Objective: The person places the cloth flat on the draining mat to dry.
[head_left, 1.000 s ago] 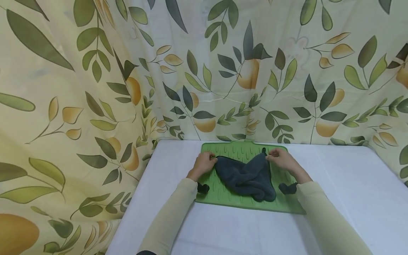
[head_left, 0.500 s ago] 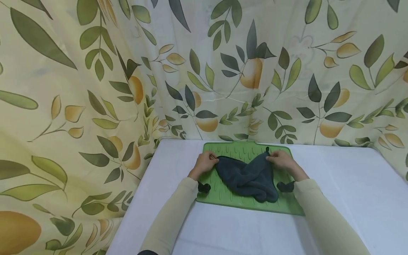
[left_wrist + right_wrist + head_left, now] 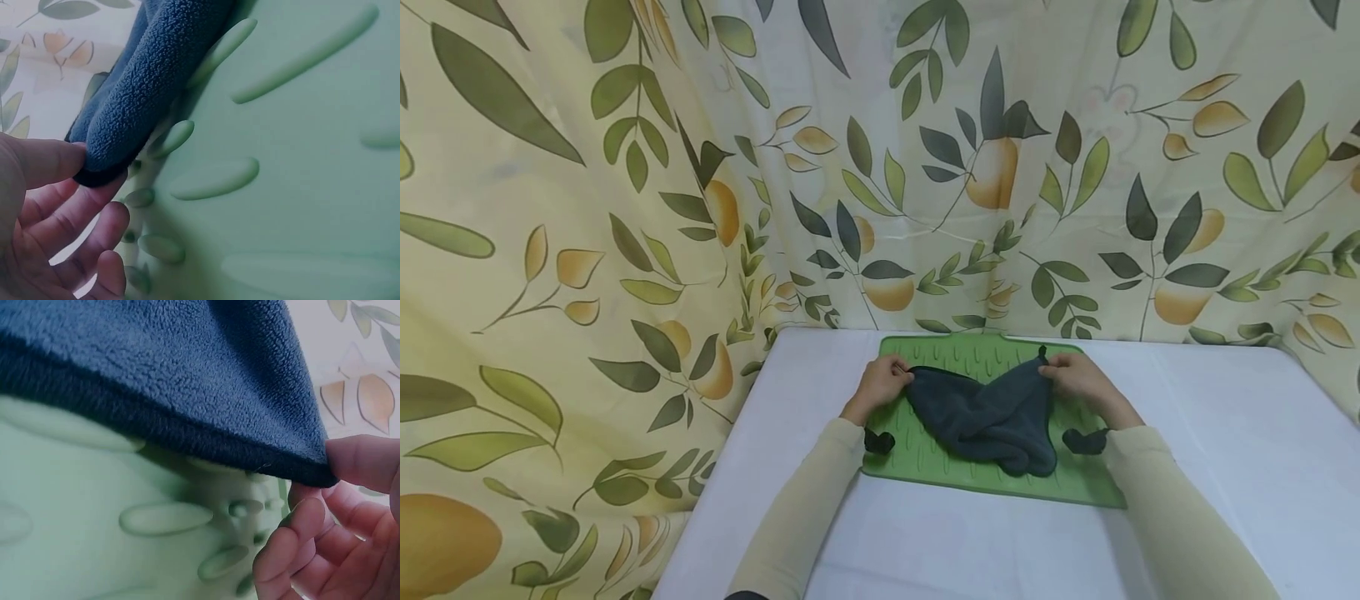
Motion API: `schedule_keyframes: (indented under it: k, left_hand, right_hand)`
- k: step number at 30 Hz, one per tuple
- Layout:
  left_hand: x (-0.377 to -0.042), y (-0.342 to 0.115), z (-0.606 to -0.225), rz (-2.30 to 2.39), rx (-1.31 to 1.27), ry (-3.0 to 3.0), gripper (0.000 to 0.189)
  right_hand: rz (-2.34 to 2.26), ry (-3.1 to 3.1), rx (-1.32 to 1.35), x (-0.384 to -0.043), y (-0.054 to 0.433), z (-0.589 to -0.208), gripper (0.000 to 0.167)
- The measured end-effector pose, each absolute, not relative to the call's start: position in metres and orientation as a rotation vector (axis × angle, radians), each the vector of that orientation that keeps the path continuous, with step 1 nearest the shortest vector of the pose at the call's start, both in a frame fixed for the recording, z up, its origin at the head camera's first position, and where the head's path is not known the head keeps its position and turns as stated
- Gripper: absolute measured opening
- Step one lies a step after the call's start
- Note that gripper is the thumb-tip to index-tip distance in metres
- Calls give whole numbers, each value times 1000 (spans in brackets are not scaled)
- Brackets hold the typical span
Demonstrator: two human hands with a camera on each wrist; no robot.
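A dark blue-grey fleecy cloth (image 3: 985, 417) lies rumpled over the green ridged mat (image 3: 917, 462), its two far corners raised. My left hand (image 3: 880, 385) pinches the left corner between thumb and fingers; the left wrist view shows the cloth (image 3: 137, 94) hanging in a fold from that grip. On the other side, my right hand (image 3: 1078, 379) pinches the right corner, where a small black loop (image 3: 1042, 353) sticks up. In the right wrist view the dark stitched edge of the cloth (image 3: 162, 375) runs taut to the thumb and fingers.
The mat lies on a table with a white cover (image 3: 940, 542). Behind and to the left hangs a curtain (image 3: 820, 183) printed with leaves and fruit. Dark wrist-worn pieces (image 3: 880, 442) show beside both light sleeves (image 3: 812, 508).
My right hand takes hold of the cloth's right corner and draws it to the right, spreading the top edge wider. My left hand keeps its grip in nearly the same place.
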State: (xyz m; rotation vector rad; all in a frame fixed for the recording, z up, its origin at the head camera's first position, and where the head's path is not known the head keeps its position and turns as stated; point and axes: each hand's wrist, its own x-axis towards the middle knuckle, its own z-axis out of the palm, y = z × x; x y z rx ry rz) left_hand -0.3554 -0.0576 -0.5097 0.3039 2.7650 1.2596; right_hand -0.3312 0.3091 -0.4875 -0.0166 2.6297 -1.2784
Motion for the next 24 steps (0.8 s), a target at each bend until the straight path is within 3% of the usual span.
schedule_keyframes:
  k: [6, 24]
  left_hand:
    - [-356, -61, -508, 1275, 283, 2745, 14]
    - [-360, -73, -491, 1335, 293, 2742, 19]
  right_hand:
    - [-1264, 2659, 6, -328, 313, -486, 33]
    - [-1307, 2671, 45, -314, 323, -477, 31]
